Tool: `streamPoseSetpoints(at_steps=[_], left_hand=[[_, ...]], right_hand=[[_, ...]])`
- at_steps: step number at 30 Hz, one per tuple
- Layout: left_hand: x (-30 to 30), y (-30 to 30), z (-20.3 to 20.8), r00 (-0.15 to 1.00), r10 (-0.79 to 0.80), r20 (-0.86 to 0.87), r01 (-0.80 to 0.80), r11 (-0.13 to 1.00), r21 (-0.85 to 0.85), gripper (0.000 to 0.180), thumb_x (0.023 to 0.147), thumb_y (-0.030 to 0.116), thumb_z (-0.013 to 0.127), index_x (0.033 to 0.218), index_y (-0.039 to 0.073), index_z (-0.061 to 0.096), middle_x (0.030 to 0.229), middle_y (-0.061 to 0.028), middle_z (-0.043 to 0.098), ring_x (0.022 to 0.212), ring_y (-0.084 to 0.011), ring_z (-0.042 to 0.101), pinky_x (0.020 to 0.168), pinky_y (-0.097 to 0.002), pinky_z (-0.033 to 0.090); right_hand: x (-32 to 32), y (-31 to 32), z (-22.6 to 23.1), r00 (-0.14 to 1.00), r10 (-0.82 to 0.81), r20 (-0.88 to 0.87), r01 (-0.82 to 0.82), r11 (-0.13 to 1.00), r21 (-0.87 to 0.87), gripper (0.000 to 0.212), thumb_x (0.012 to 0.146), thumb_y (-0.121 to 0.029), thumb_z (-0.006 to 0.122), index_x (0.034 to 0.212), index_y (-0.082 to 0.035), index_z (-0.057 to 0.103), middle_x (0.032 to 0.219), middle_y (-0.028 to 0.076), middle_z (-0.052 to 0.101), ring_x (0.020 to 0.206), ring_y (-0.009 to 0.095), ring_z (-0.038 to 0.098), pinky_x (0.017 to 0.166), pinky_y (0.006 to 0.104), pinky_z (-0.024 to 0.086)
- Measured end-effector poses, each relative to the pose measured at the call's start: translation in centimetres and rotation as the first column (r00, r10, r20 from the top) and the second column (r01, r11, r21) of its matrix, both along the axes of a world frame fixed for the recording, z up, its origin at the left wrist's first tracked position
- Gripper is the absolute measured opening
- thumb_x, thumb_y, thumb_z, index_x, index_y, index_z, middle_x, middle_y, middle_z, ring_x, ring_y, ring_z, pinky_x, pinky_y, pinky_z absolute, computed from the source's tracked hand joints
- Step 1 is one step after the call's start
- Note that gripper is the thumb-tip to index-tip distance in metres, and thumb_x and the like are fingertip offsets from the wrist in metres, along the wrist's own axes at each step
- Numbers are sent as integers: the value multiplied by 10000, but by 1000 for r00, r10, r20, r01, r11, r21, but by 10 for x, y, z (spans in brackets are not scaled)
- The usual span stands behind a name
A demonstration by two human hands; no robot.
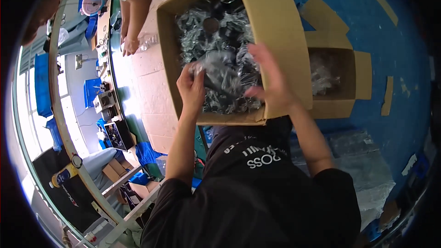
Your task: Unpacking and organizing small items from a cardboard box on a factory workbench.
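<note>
Right now both hands are inside a large open cardboard box [275, 23] that is packed with dark parts wrapped in clear plastic bags. The left hand [192, 87] has its fingers [195, 70] curled shut around the crinkled edge of 1 such plastic bag [223, 71], pinching it at the bag's left side near the middle of the box. The right hand [271, 80] is spread open, fingers splayed and slightly blurred, with the palm against or just over the right side of the same bag; whether it actually grips the plastic cannot be told. The bag sits on top of the heap, toward the near half of the box.

Just right of the big box stands a smaller open cardboard box [363, 76] with more clear-wrapped parts in it, on a blue floor [395, 27]. To the left runs a pale surface [151, 78], where another person's hand [130, 46] rests near a small clear bag [148, 41]. Further plastic wrapping [367, 165] lies at the lower right.
</note>
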State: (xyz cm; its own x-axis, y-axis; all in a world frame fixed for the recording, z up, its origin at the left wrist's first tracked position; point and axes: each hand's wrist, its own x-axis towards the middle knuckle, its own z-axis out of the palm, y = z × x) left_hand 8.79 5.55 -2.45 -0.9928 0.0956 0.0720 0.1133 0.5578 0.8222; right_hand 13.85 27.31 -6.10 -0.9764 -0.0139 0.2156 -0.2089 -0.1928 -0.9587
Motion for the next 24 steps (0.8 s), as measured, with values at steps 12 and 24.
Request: streamPoseSetpoints(at_steps=[12,24], left_hand=[[-17,-32,-38,822,-288,492,-267,567,779,344,868,35,468,1207,-16,485,1054,-108,592,869,-111,545,734,-207,429],[-50,-85,-77,755,27,655,-621,347,702,275,843,119,543,1107,46,569,1068,-106,591,844,-199,574,742,-290,464]], right_hand=[[-41,-99,12,988,-157,-11,156,967,199,383,812,-161,661,1132,24,558,1285,155,489,1125,238,501,951,325,405],[-127,-103,57,854,-485,185,518,821,-241,234,959,-221,472,999,-12,570,659,17,512,620,124,504,593,273,440]])
